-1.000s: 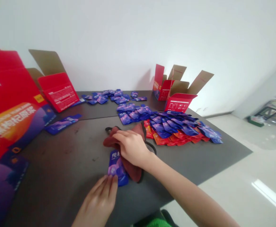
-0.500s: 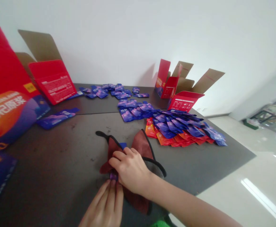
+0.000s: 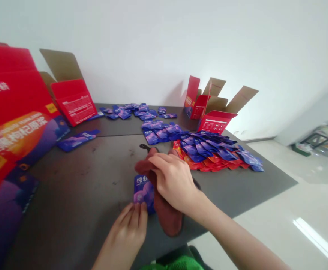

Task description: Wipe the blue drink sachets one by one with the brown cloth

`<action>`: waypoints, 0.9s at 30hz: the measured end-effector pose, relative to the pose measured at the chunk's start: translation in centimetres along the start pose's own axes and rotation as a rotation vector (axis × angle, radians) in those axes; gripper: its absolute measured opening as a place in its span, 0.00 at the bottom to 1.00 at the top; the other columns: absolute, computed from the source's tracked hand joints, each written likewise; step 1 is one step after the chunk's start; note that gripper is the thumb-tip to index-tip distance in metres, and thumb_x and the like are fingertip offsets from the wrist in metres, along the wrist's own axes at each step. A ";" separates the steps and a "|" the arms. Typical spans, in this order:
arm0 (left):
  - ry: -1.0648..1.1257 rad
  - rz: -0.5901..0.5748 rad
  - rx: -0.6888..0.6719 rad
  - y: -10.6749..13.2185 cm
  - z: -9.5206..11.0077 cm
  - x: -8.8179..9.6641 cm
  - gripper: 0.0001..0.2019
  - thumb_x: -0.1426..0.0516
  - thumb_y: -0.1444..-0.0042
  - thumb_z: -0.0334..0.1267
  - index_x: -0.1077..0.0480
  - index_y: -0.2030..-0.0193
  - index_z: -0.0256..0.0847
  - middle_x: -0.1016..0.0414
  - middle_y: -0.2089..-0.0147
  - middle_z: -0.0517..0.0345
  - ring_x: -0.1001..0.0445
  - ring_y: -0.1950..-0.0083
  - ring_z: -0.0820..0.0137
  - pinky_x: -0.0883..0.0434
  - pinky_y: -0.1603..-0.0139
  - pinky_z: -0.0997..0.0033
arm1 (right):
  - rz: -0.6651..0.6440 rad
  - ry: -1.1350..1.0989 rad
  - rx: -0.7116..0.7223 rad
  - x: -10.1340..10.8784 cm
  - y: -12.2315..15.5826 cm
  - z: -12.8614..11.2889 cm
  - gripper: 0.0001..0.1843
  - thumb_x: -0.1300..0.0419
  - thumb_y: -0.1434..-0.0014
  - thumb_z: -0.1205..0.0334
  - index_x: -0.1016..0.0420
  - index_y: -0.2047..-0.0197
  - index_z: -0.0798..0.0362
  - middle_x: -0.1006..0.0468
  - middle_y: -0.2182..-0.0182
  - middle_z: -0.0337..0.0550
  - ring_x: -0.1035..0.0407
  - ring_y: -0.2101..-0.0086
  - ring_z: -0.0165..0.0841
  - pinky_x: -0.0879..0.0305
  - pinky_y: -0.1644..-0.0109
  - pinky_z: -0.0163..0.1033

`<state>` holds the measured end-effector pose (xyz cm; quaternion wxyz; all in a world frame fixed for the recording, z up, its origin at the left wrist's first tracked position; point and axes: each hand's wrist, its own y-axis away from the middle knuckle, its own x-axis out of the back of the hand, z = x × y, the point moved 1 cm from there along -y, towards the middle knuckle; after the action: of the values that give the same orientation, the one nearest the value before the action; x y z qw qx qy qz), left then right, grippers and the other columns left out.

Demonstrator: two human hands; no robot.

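Head view, left to right: dark tabletop [image 3: 76, 183]; left hand [image 3: 126, 232], fingers together against the lower edge of a glossy blue-purple sachet [image 3: 143, 193], pinch hidden, so impossible to tell; right hand [image 3: 173, 183] curled over a maroon cloth with black trim [image 3: 166, 213]. Risks: sachet slipping from light fingertip contact; cloth or forearm sweeping into the heap of blue and red sachets [image 3: 208, 153].

- Your sachet [image 3: 143, 193]: smooth, glossy plastic film
- Your cloth [image 3: 168, 221]: soft-looking, matt fabric
- Carton flap [image 3: 61, 65]: matt brown cardboard
- Tabletop [image 3: 76, 195]: dark, matt, scuffed
- Floor [image 3: 279, 225]: smooth, glossy tile
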<state>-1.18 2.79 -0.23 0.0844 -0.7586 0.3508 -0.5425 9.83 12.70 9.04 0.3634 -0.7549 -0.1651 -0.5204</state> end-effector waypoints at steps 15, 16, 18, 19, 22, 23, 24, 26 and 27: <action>0.087 0.086 0.006 0.6 -0.4 0.0 0.20 0.59 0.53 0.21 0.28 0.64 0.32 0.23 0.63 0.48 0.26 0.60 0.68 0.32 0.53 0.71 | -0.227 0.124 0.100 -7.8 -2.6 0.4 0.07 0.51 0.43 0.66 0.35 0.62 0.47 0.32 0.65 0.39 0.36 0.67 0.36 0.40 0.70 0.38; 0.100 0.082 0.014 0.6 -0.4 0.0 0.20 0.58 0.53 0.21 0.29 0.62 0.31 0.23 0.63 0.48 0.26 0.60 0.68 0.31 0.53 0.71 | -0.228 0.134 0.086 -8.1 -3.3 0.6 0.08 0.52 0.42 0.66 0.35 0.61 0.47 0.32 0.64 0.39 0.36 0.66 0.36 0.40 0.70 0.38; 0.100 0.072 0.006 0.6 -0.5 0.1 0.21 0.58 0.54 0.20 0.29 0.60 0.31 0.23 0.62 0.49 0.26 0.60 0.69 0.31 0.54 0.73 | -0.227 0.150 0.062 -8.2 -4.4 1.0 0.08 0.51 0.43 0.66 0.35 0.60 0.48 0.32 0.64 0.40 0.35 0.66 0.36 0.41 0.70 0.37; 0.090 0.070 -0.002 0.6 -0.6 0.2 0.21 0.59 0.54 0.19 0.29 0.60 0.31 0.23 0.62 0.50 0.26 0.60 0.70 0.30 0.55 0.73 | -0.224 0.156 0.053 -7.9 -4.7 1.1 0.08 0.50 0.44 0.67 0.35 0.60 0.48 0.31 0.64 0.40 0.35 0.66 0.36 0.41 0.70 0.37; 0.080 0.033 -0.001 0.5 -0.6 0.2 0.22 0.59 0.54 0.18 0.28 0.61 0.32 0.23 0.62 0.50 0.26 0.61 0.71 0.30 0.56 0.73 | -0.142 0.123 0.026 -5.2 -4.0 0.8 0.09 0.50 0.44 0.66 0.36 0.59 0.48 0.32 0.62 0.39 0.35 0.64 0.35 0.41 0.69 0.37; 0.087 0.035 0.014 0.5 -0.5 0.1 0.22 0.59 0.54 0.18 0.28 0.63 0.32 0.23 0.63 0.50 0.26 0.62 0.70 0.29 0.57 0.73 | -0.101 0.091 0.017 -4.0 -3.2 0.6 0.09 0.51 0.43 0.67 0.36 0.59 0.48 0.32 0.61 0.38 0.36 0.64 0.34 0.41 0.68 0.37; 0.098 0.040 0.024 0.5 -0.5 0.1 0.21 0.59 0.53 0.19 0.27 0.64 0.32 0.23 0.63 0.49 0.26 0.62 0.70 0.29 0.57 0.73 | -0.064 0.053 0.013 -2.8 -2.2 0.3 0.09 0.52 0.43 0.67 0.37 0.59 0.47 0.32 0.61 0.37 0.36 0.63 0.33 0.41 0.66 0.37; 0.110 0.084 0.020 0.4 -0.3 0.0 0.20 0.59 0.52 0.20 0.27 0.66 0.32 0.23 0.65 0.47 0.26 0.63 0.70 0.29 0.58 0.72 | -0.062 -0.005 0.026 -1.1 0.0 -0.3 0.09 0.51 0.43 0.69 0.36 0.60 0.47 0.33 0.62 0.37 0.37 0.64 0.32 0.42 0.64 0.37; 0.101 0.103 0.012 0.4 -0.3 -0.1 0.20 0.60 0.51 0.20 0.27 0.68 0.32 0.23 0.66 0.47 0.26 0.64 0.69 0.29 0.58 0.72 | -0.093 -0.015 0.044 -0.9 1.0 -0.6 0.09 0.51 0.44 0.68 0.36 0.60 0.47 0.33 0.63 0.37 0.37 0.65 0.32 0.43 0.64 0.37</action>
<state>-1.60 2.64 -0.34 0.0988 -0.7106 0.3902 -0.5771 9.71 11.67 8.00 0.3542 -0.7422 -0.2140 -0.5271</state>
